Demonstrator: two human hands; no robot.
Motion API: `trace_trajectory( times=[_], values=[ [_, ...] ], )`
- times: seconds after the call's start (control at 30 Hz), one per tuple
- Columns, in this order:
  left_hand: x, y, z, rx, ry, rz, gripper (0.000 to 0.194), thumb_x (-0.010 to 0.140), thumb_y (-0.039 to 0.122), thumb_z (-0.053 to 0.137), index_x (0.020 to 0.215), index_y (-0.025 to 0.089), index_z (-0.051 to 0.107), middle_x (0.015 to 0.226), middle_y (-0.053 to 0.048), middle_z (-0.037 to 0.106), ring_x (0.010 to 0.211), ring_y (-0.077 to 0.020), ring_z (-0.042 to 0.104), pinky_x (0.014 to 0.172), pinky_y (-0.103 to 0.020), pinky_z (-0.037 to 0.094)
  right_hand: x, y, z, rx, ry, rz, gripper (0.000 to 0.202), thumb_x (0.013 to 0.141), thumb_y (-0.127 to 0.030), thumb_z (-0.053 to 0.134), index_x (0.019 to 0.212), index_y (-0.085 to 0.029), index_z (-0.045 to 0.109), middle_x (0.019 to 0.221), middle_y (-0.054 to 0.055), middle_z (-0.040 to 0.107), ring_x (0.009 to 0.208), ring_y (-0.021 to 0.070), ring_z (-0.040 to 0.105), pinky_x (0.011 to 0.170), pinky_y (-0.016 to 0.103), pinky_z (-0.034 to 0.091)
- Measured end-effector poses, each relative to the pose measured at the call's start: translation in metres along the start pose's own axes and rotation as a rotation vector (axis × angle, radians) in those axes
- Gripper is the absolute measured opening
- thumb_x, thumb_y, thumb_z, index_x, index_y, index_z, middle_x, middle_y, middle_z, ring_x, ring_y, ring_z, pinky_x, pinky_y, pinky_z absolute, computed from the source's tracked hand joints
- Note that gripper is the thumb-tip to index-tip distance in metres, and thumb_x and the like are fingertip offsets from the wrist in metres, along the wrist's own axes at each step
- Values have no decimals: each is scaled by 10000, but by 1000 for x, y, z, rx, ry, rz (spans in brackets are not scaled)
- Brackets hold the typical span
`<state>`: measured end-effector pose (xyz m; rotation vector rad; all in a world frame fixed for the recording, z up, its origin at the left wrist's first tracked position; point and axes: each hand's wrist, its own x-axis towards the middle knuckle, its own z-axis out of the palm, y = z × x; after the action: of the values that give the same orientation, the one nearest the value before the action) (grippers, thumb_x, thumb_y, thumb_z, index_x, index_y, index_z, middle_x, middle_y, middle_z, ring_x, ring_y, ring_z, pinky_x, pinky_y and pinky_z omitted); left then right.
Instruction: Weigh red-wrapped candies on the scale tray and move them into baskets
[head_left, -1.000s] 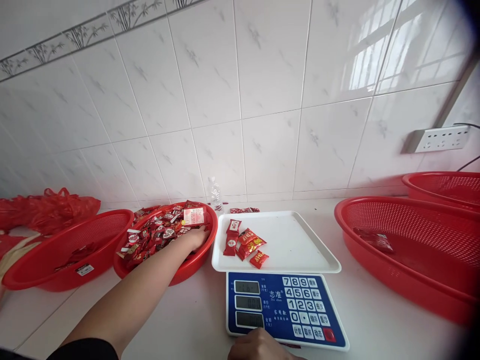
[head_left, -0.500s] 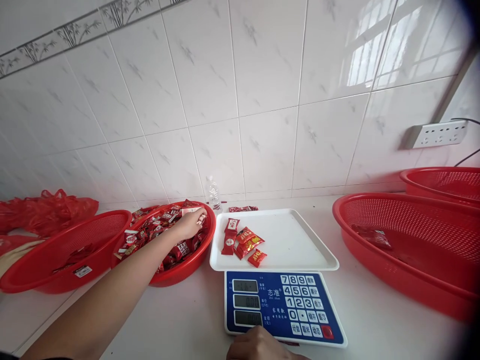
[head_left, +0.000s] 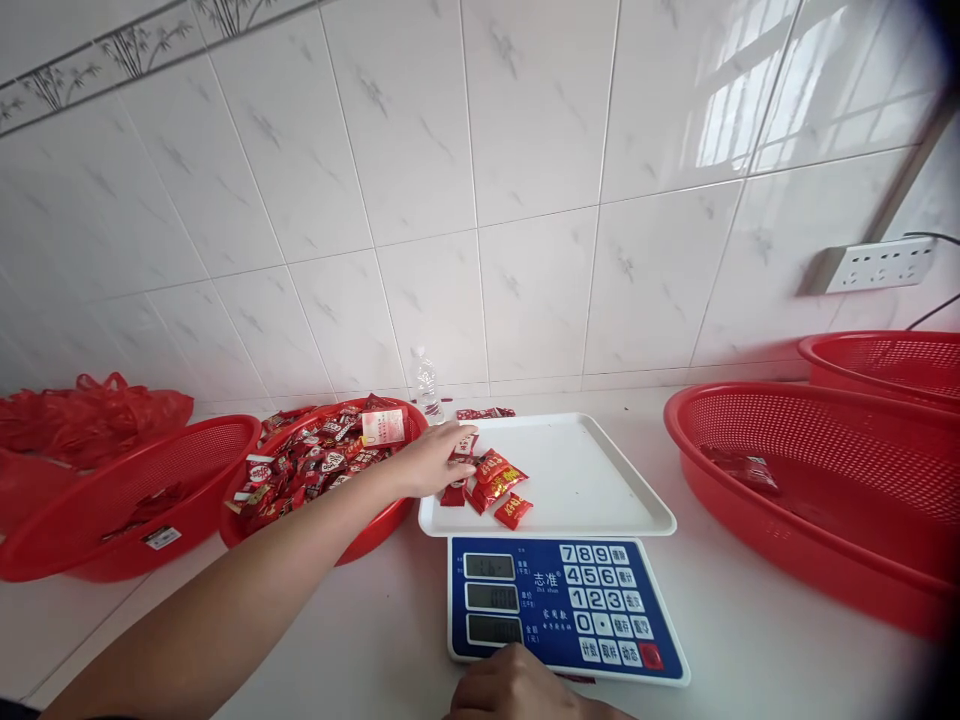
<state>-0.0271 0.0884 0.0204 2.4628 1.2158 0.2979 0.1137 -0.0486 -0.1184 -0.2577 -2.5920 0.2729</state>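
My left hand [head_left: 435, 460] reaches over the left side of the white weighing tray [head_left: 600, 480], thumb and fingers apart around red snack packets [head_left: 465, 446]. Its fingers partly cover these packets. Beside them on the tray lie a red and gold packet [head_left: 498, 486] and a smaller red packet [head_left: 514, 511]. My right hand [head_left: 517, 685] is curled at the front edge of the blue scale panel [head_left: 547, 580], just below its displays. The fingertips of that hand are hidden, so whatever they hold cannot be seen.
Left of the tray stands a red basket [head_left: 390, 525] heaped with packets, then another red basket [head_left: 82, 565] and red plastic bags [head_left: 90, 415]. A clear bottle [head_left: 426, 385] stands behind. To the right are a large red basket [head_left: 810, 590] and a wall socket strip [head_left: 874, 268].
My left hand has moved right, out of the packet-filled basket and over the tray's packets. A pale pink packet in that basket is now uncovered. My right hand stays at the scale.
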Motion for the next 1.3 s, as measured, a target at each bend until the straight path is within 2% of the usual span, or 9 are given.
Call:
trace_trajectory(
  times=[0.07, 0.17, 0.27, 0.43, 0.6, 0.8, 0.93, 1.1, 1.3],
  values=[
    [1, 7, 10, 54, -43, -12, 752, 821, 555, 541, 1440, 201, 302, 1552, -141, 185, 1427, -327, 122, 1131, -483, 183, 0, 1, 2, -9, 8, 0, 232, 962, -277, 453, 983, -137, 636, 782, 41, 704, 686, 123, 660, 567, 185, 479],
    [6, 16, 25, 121, -162, -58, 1057, 682, 777, 526, 1499, 236, 129, 1578, -141, 4, 1420, -389, -78, 1110, -596, 76, -1, 3, 4, -14, 14, 0, 251, 961, -287, 441, 968, -139, 644, 773, 43, 705, 667, 129, 657, 547, 194, 479],
    [17, 18, 35, 192, -198, -75, 1142, 595, 831, 539, 1498, 266, 128, 1578, -138, 26, 1415, -410, -74, 1088, -629, 67, -2, 5, 7, -2, 17, 4, 267, 964, -286, 424, 980, -142, 648, 779, 52, 710, 676, 139, 665, 552, 203, 490],
    [31, 12, 37, 194, -64, -32, 822, 709, 685, 571, 1372, 220, 429, 1444, -139, 381, 1355, -335, 288, 1074, -513, 266, -5, 8, 16, 64, 50, 42, 337, 983, -320, 379, 951, -161, 674, 781, 60, 724, 686, 139, 683, 562, 189, 508],
    [31, 4, 27, -11, -11, -44, 804, 706, 586, 656, 1370, 195, 428, 1452, -133, 362, 1332, -309, 340, 1076, -439, 312, -6, 9, 18, 111, 113, 45, 427, 995, -335, 334, 896, -124, 692, 751, 72, 722, 647, 131, 679, 531, 171, 497],
    [22, -7, 18, -184, 209, -150, 407, 881, 328, 506, 1249, 155, 529, 1326, -120, 539, 1227, -236, 499, 1026, -360, 390, -2, 6, 8, 63, 127, -3, 464, 1001, -339, 305, 895, -101, 688, 741, 77, 714, 628, 137, 663, 508, 186, 474],
    [13, -12, 16, -135, 217, -119, 317, 871, 250, 506, 1176, 199, 573, 1251, -70, 603, 1159, -231, 552, 999, -363, 419, -1, 4, 3, 18, 93, -21, 393, 993, -301, 340, 935, -109, 678, 761, 65, 712, 643, 133, 653, 517, 194, 460],
    [5, -7, 20, -116, 197, -81, 344, 835, 125, 483, 1159, 188, 579, 1214, -75, 606, 1101, -212, 583, 962, -340, 455, -1, 3, 2, -41, 46, -12, 303, 980, -273, 391, 954, -139, 661, 760, 36, 705, 646, 121, 642, 515, 199, 436],
    [3, 20, 38, 53, 259, 147, 312, 828, 282, 604, 1126, 188, 607, 1242, -97, 568, 1211, -250, 475, 1042, -412, 377, -3, 4, 5, -46, 44, -11, 306, 983, -286, 379, 971, -145, 650, 769, 35, 706, 656, 124, 645, 518, 203, 443]
  ],
)
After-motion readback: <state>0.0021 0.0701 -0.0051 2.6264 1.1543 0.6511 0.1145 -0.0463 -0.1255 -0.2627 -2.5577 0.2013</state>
